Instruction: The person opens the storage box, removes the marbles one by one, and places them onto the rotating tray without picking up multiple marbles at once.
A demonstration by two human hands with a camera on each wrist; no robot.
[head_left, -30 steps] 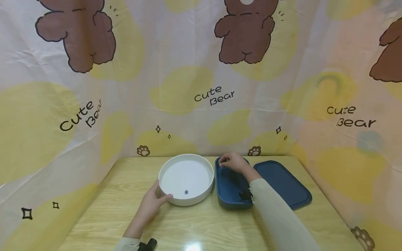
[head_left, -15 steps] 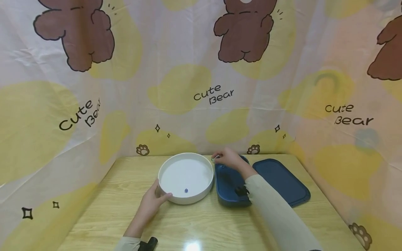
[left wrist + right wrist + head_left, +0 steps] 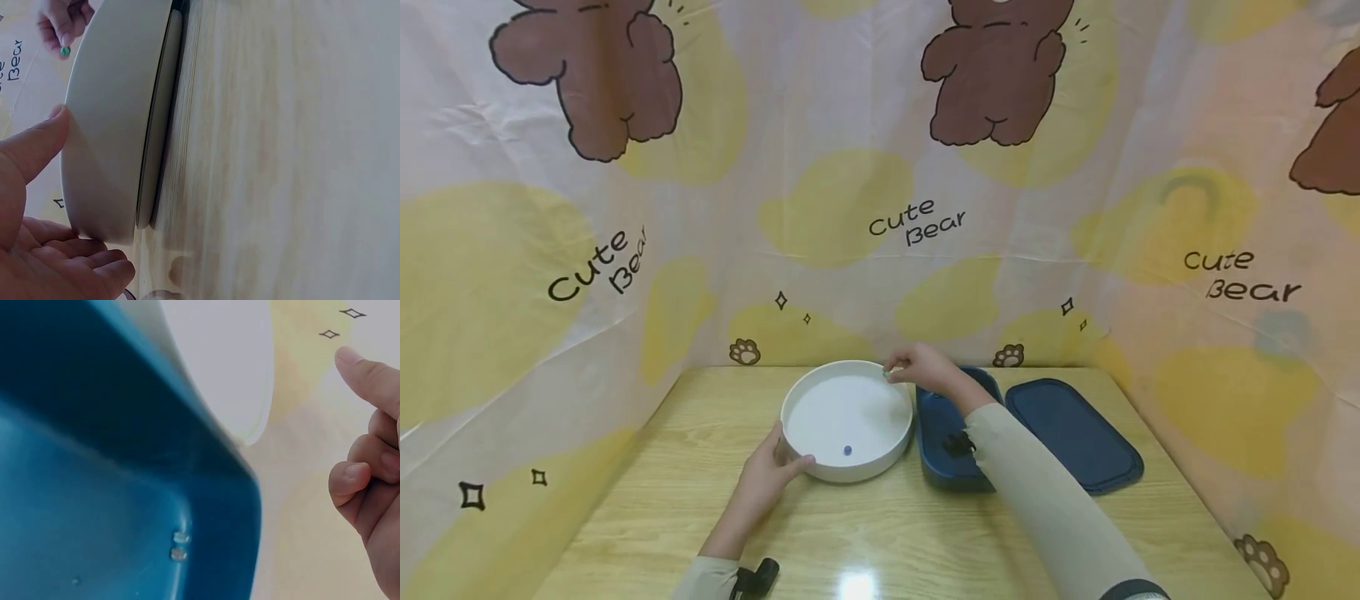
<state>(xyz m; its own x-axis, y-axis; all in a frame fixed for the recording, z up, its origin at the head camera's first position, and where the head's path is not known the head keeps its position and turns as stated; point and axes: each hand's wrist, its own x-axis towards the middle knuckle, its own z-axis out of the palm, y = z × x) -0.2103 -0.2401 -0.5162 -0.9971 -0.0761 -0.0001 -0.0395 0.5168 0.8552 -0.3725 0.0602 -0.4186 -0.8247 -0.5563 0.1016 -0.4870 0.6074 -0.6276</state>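
Observation:
My left hand (image 3: 767, 471) holds the near left side of a round white dish (image 3: 838, 404), its thumb at the rim and its fingers against the outer wall. One small blue-purple bead (image 3: 847, 450) lies inside, toward the dish's front. Over the back right rim of the dish, my right hand (image 3: 925, 369) pinches a small green bead (image 3: 65, 51) between thumb and forefinger; the right wrist view hides this bead. To the right stands a deep blue rectangular container (image 3: 943, 479), with small clear beads (image 3: 180, 537) along its inner edge.
A flat dark blue lid (image 3: 1075, 433) lies on the wooden table (image 3: 820, 533) right of the container. Behind and at both sides hangs a curtain (image 3: 827, 208) printed with bears. The dish and the container stand close side by side.
My right hand has moved left from the blue container to the white dish's rim, carrying the green bead. The left hand has kept its hold on the dish.

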